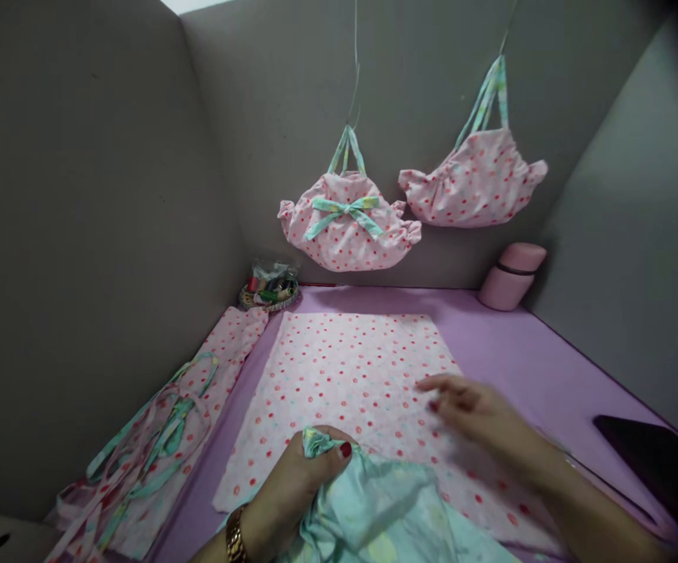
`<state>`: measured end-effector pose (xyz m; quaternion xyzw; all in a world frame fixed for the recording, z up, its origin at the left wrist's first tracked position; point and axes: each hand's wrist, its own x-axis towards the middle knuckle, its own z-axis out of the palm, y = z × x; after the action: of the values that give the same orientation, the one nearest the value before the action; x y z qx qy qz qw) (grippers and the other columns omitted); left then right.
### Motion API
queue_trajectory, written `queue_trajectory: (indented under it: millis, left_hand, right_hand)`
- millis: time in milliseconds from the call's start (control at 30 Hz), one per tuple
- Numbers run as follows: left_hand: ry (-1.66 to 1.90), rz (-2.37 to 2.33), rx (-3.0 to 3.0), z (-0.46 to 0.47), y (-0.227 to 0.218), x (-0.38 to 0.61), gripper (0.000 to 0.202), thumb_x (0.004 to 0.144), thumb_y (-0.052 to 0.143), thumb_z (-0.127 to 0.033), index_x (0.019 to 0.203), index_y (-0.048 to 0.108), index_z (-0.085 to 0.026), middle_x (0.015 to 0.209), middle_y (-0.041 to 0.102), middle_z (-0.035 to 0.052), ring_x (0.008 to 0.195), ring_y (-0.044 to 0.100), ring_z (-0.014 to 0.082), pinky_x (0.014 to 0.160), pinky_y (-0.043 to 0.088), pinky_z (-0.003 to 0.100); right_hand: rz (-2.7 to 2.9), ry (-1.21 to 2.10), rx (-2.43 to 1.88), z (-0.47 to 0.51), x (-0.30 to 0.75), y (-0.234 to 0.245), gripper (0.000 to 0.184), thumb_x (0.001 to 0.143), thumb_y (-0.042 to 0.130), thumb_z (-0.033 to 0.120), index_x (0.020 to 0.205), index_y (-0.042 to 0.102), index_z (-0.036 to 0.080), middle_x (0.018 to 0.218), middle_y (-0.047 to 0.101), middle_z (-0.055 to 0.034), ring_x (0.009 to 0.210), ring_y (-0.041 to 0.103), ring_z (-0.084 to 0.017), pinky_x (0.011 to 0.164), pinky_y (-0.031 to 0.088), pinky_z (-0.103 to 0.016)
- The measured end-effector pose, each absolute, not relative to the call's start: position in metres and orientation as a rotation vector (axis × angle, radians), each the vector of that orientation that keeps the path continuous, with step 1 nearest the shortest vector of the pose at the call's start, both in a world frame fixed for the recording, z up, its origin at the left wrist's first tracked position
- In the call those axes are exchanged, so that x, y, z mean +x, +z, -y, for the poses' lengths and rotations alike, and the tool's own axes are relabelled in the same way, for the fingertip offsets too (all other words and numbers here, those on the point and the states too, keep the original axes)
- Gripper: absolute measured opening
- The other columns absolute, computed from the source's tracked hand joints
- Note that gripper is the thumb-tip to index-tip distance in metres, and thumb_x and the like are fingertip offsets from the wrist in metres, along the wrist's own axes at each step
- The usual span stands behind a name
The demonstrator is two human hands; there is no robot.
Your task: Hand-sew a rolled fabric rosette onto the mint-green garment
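Note:
A pink fabric square with red dots (350, 367) lies flat on the lilac table top (508, 344). My left hand (300, 481) is closed on a bunched mint-green cloth (374, 508) at the square's near edge, with the thumb pressing a fold. My right hand (473, 410) hovers over the right part of the dotted square, fingers stretched out and slightly blurred, holding nothing.
Two finished pink dotted bags (347, 223) (476, 184) hang on threads against the grey back wall. A pink flask (511, 275) stands at the back right, a bag of thread spools (271, 285) at the back left. Dotted fabric and mint straps (156, 438) lie at the left; a dark tablet (655, 461) lies at the right.

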<state>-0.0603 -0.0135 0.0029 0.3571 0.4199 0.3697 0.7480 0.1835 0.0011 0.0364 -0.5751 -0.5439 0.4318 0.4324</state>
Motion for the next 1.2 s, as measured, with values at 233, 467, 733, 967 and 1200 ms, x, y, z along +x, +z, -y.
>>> queue_trajectory:
  millis: [233, 467, 733, 967, 1200]
  left_hand:
    - [0.740, -0.927, 0.807, 0.013, 0.005, -0.059, 0.037, 0.059, 0.077, -0.041, 0.073, 0.062, -0.010, 0.055, 0.053, -0.0023, 0.048, 0.043, 0.0074, 0.048, 0.033, 0.018]
    - [0.687, -0.940, 0.825, 0.015, 0.000, -0.061, 0.036, 0.061, 0.076, -0.041, 0.074, 0.062, -0.011, 0.058, 0.057, -0.0003, 0.052, 0.048, 0.0090, 0.052, 0.036, 0.020]
    - [0.640, -0.926, 0.868, 0.016, 0.000, -0.061, 0.037, 0.064, 0.074, -0.043, 0.073, 0.061, -0.010, 0.060, 0.057, 0.0010, 0.052, 0.047, 0.0087, 0.051, 0.035, 0.019]
    - [0.647, -0.919, 0.921, 0.016, 0.004, -0.060, 0.039, 0.063, 0.074, -0.045, 0.072, 0.062, -0.009, 0.055, 0.052, -0.0020, 0.050, 0.041, 0.0069, 0.050, 0.032, 0.018]
    - [0.616, -0.977, 0.926, 0.014, -0.001, -0.061, 0.039, 0.062, 0.073, -0.047, 0.073, 0.062, -0.011, 0.059, 0.055, 0.0000, 0.053, 0.045, 0.0089, 0.051, 0.034, 0.020]
  right_hand:
    - [1.341, 1.688, -1.167, 0.012, 0.133, 0.003, 0.010, 0.065, 0.070, 0.019, 0.063, 0.067, 0.010, 0.052, 0.049, 0.0048, 0.048, 0.038, -0.006, 0.045, 0.026, -0.017]
    - [0.774, 0.990, -1.301, -0.024, 0.200, -0.002, 0.016, 0.073, 0.062, 0.030, 0.081, 0.054, 0.019, 0.045, 0.035, 0.0112, 0.035, 0.024, -0.005, 0.033, 0.016, -0.018]
    - [0.729, 0.827, -1.379, -0.015, 0.217, 0.008, 0.028, 0.070, 0.068, 0.026, 0.096, 0.057, 0.021, 0.060, 0.050, 0.0070, 0.042, 0.033, -0.006, 0.037, 0.022, -0.020]
    - [1.484, 1.816, -1.078, 0.013, 0.138, 0.010, 0.016, 0.076, 0.064, 0.030, 0.076, 0.065, 0.014, 0.058, 0.045, 0.0052, 0.054, 0.037, -0.007, 0.052, 0.029, -0.019]
    - [1.024, 1.610, -1.110, 0.014, 0.159, 0.016, 0.034, 0.069, 0.070, 0.045, 0.062, 0.056, 0.015, 0.048, 0.032, 0.0084, 0.045, 0.017, -0.006, 0.041, 0.014, -0.019]
